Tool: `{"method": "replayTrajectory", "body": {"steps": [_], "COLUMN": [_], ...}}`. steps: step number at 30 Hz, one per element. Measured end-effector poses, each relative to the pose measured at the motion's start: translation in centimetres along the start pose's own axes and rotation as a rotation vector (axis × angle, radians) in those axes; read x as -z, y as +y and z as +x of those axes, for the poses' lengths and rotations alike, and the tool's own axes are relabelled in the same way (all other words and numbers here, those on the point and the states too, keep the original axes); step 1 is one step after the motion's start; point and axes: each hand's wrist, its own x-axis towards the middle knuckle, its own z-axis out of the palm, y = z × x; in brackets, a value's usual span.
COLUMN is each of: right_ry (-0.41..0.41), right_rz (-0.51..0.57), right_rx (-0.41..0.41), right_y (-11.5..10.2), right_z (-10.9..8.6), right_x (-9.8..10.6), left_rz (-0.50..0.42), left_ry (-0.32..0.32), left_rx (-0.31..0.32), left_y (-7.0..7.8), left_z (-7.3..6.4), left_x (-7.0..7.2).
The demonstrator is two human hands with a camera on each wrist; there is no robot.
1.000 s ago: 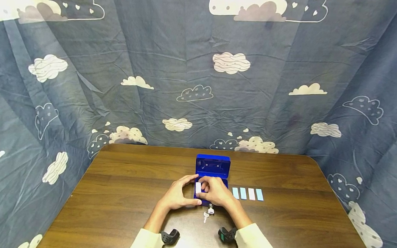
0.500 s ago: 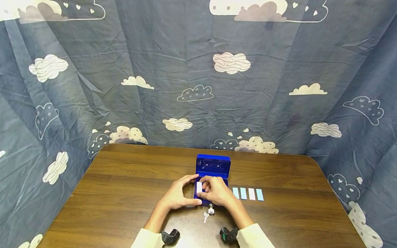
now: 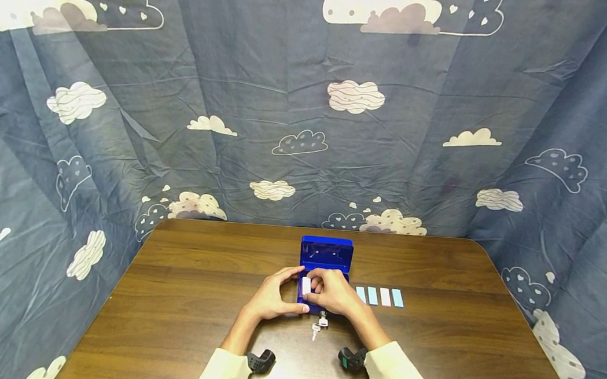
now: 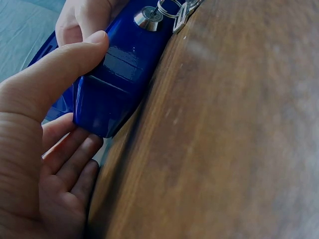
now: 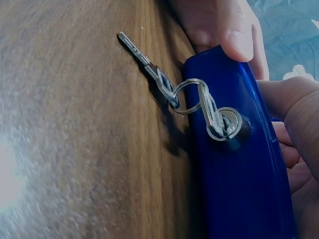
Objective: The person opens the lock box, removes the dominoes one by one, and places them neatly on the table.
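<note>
A blue metal cash box [image 3: 327, 241] stands on the table with its lid raised at the back. My left hand [image 3: 268, 299] grips its left side, thumb at the front corner and fingers toward the back; in the left wrist view the thumb [image 4: 75, 62] lies on the rim. Inside the box, my right hand [image 3: 332, 291] pinches a small white rectangular block [image 3: 305, 286] near the left wall. The box floor is mostly hidden by that hand. A key sits in the front lock [image 5: 227, 124], and a second key [image 5: 144, 62] hangs from the same ring.
To the right of the box, several flat blocks lie in a row, among them a light-blue block [image 3: 398, 298] and a pale pink block [image 3: 385, 297]. The brown wooden table [image 3: 200, 253] extends to both sides. A cloud-patterned curtain [image 3: 267, 106] hangs behind it.
The white block has shifted slightly right inside the box with my right hand. My left hand keeps its hold on the box.
</note>
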Motion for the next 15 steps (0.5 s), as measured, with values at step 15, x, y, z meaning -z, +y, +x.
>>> {"method": "replayTrajectory", "body": {"steps": [15], "right_ry": [0.018], "right_rz": [0.069], "right_rx": [-0.031], "right_y": [0.4], "right_z": [-0.6], "right_x": [1.3], "left_rz": [-0.004], "left_ry": [0.005], "left_rx": [-0.012], "left_y": [0.2], "left_z": [0.0], "left_x": [0.0]}}
